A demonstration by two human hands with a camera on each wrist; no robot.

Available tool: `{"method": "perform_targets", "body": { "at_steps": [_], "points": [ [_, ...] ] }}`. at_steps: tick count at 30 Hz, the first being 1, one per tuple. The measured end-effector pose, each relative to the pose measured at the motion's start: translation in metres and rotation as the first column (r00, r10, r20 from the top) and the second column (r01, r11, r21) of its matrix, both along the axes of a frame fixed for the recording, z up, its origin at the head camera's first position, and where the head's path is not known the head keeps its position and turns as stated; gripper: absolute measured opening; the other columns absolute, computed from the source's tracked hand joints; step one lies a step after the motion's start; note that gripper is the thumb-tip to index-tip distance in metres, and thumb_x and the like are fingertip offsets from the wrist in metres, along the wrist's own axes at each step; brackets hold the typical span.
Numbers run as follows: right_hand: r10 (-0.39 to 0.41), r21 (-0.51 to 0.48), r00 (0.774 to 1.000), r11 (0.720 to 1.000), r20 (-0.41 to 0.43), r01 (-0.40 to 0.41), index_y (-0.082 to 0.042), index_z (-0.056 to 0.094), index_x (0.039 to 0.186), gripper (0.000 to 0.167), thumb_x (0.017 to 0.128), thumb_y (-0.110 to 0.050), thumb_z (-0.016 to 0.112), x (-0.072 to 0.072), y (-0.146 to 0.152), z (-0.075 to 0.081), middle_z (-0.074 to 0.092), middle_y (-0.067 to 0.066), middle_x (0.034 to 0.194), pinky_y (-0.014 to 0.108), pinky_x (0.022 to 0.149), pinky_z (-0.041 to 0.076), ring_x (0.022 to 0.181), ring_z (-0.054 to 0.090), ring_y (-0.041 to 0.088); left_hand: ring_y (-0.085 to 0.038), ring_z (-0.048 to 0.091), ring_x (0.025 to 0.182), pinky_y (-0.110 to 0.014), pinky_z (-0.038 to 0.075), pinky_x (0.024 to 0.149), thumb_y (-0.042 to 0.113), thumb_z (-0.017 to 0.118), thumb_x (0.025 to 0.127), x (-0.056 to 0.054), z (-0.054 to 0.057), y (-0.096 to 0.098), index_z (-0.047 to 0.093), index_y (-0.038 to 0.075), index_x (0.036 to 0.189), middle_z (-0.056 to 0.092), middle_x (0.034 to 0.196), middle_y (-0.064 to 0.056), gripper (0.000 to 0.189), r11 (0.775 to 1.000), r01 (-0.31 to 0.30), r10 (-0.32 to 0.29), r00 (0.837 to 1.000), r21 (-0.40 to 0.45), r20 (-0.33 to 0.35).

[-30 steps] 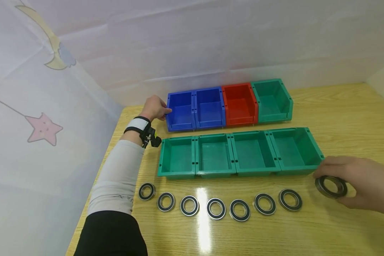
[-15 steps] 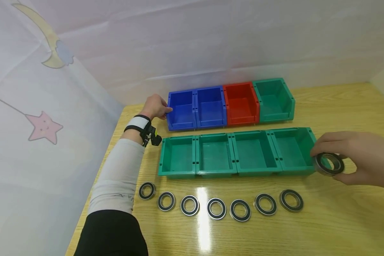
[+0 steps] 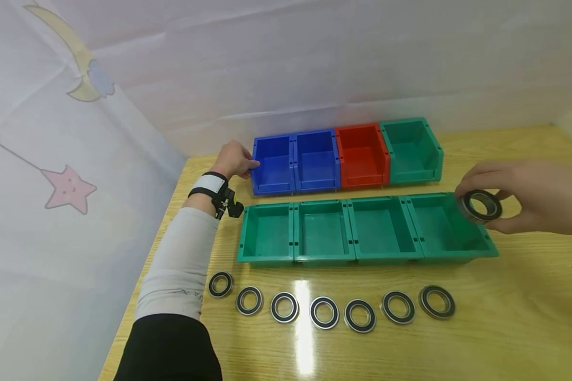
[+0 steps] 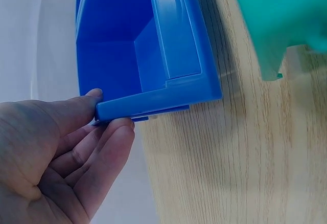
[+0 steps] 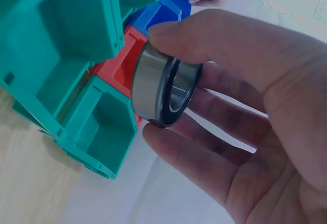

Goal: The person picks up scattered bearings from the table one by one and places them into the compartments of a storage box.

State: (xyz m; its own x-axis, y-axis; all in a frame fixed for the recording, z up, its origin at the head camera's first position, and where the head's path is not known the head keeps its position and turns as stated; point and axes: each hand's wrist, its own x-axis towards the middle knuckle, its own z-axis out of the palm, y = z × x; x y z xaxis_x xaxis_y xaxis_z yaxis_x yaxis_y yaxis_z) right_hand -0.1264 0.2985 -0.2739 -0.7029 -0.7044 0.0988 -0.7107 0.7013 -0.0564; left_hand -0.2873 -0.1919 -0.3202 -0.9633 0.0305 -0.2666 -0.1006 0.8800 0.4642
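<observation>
My left hand [image 3: 235, 160] pinches the left side wall of the leftmost blue bin [image 4: 189, 45], thumb inside the rim and fingers outside. In the head view my right hand [image 3: 529, 196] holds a ball bearing [image 3: 481, 206] over the right end of the front row of green bins [image 3: 324, 259]. The right wrist view shows that bearing [image 5: 156, 88] gripped by its steel outer ring between thumb and fingers, its black seal facing my palm. Several more bearings [image 3: 324, 313] lie flat in a curved line on the table in front of the green bins.
Behind the green row stands a back row with a second blue bin [image 3: 316, 164], a red bin [image 3: 362, 159] and a green bin [image 3: 412, 153]. A pale cloth [image 3: 314, 63] hangs behind and to the left of the wooden table [image 3: 362, 354].
My right hand has lifted the bearing from low beside the green row's right end, carrying it up and slightly left over the rightmost green bin. My left hand keeps its pinch on the blue bin.
</observation>
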Motion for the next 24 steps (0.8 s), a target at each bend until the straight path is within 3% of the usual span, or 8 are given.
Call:
{"method": "perform_targets", "body": {
  "at_steps": [7, 15, 24],
  "points": [
    [0.034, 0.020, 0.999, 0.999, 0.033, -0.034, -0.026, 0.067, 0.105, 0.064, 0.050, -0.018, 0.097, -0.022, -0.005, 0.008, 0.063, -0.011, 0.107, 0.017, 0.057, 0.054, 0.076, 0.064, 0.002, -0.021, 0.075, 0.073, -0.039, 0.062, 0.081, 0.020, 0.068, 0.095, 0.000, -0.003, -0.002, 0.065, -0.006, 0.124, 0.073, 0.108, -0.024, 0.040, 1.000, -0.006, 0.006, 1.000, 0.007, 0.003],
    [-0.006, 0.014, 1.000, 1.000, 0.026, 0.006, -0.031, 0.067, 0.100, 0.058, 0.051, -0.019, 0.097, -0.042, -0.008, 0.012, 0.063, -0.015, 0.102, 0.021, 0.061, 0.056, 0.078, 0.056, -0.003, -0.023, 0.076, 0.078, -0.038, 0.062, 0.081, 0.022, 0.068, 0.095, 0.001, -0.002, -0.001, 0.064, -0.005, 0.127, 0.072, 0.110, -0.024, 0.042, 1.000, -0.005, 0.005, 1.000, -0.009, 0.008],
    [-0.011, 0.030, 0.997, 0.999, 0.072, 0.009, -0.024, 0.069, 0.105, 0.054, 0.059, -0.015, 0.094, -0.066, -0.016, 0.020, 0.063, -0.006, 0.106, 0.022, 0.064, 0.060, 0.081, 0.057, 0.003, -0.026, 0.076, 0.083, -0.038, 0.062, 0.082, 0.023, 0.067, 0.095, 0.002, -0.001, 0.000, 0.064, -0.005, 0.127, 0.072, 0.110, -0.023, 0.042, 1.000, -0.013, 0.013, 1.000, -0.017, 0.015]
  ]
}}
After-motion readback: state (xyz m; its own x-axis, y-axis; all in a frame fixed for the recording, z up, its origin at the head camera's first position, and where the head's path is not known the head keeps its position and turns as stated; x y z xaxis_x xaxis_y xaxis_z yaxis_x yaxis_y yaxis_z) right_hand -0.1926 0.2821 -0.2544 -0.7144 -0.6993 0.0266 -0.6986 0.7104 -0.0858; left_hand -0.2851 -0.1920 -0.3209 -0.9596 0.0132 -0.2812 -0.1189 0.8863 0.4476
